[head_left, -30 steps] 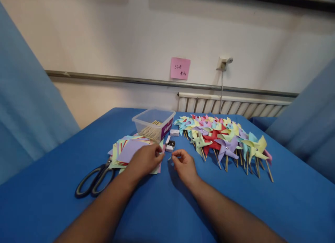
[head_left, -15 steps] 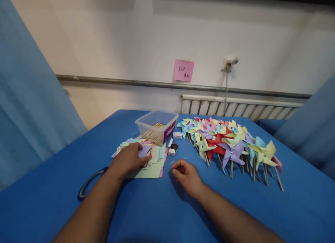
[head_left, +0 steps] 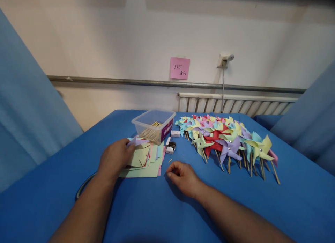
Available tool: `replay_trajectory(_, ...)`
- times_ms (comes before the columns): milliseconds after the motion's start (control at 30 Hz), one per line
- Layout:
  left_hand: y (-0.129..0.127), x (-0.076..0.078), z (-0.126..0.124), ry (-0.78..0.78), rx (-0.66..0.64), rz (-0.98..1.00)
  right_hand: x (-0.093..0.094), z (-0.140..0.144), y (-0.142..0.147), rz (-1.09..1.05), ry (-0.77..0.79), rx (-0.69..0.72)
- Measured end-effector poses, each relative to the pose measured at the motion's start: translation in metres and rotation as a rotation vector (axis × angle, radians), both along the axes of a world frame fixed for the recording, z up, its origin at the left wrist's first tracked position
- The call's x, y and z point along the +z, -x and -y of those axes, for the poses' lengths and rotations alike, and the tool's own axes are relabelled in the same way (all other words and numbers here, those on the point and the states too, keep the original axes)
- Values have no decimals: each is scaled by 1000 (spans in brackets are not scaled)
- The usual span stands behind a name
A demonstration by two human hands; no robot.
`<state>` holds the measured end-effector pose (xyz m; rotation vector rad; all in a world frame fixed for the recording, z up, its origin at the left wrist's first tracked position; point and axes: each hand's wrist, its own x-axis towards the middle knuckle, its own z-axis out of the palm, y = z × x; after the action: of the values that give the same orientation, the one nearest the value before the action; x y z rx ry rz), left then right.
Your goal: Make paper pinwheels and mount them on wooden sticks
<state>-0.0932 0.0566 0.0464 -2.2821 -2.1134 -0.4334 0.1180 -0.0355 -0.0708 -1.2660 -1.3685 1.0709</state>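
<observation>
Blue cloth under everything. Left hand flat on stack of coloured paper squares, fingers pinching corner of one lilac sheet lifted off top; sheet count in stack not tellable. Right hand loosely curled, knuckles down on cloth just right of stack, fingertips together, whether holding anything cannot tell. One tiny pin-like bit on cloth between the two hands. One clear plastic tub with wooden sticks beyond left hand, touching far edge of stack. Two small white boxes and one open box of metal pins beyond right hand. Pile of finished paper pinwheels on sticks, far right of right hand, too overlapped to count, well over ten. One pair of scissors, mostly hidden under left forearm.
</observation>
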Motion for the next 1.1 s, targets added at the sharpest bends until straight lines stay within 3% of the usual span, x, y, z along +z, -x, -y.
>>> replay_trajectory(133, -3, 5, 9, -238, 78, 247, 1, 0, 1, -11, -1, 2)
replay_trajectory(233, -12, 3, 15, -270, 66, 677, 5, 0, 2, -50, -4, 7)
replay_trajectory(333, -27, -4, 21, -6, -48, 1146, 13, -1, 1, -143, 30, 37)
replay_trajectory(433, -44, -14, 26, 287, -164, 1328, 23, -1, -2, -302, 93, 70)
replay_trajectory(567, -59, -27, 34, 379, -290, 1245, 35, 0, -9, -567, 198, 77)
replay_trajectory(700, -67, -30, 46, 261, -506, 1039, 40, 2, -17, -803, 274, 180)
replay_trajectory(833, -70, -29, 55, 118, -819, 826, 42, 2, -20, -901, 229, 126)
replay_trajectory(967, -66, -29, 53, 44, -892, 641, 44, 0, -20, -857, 172, 7)
replay_trajectory(1100, -61, -30, 47, -34, -936, 535, 48, -1, -23, -914, 174, -14)
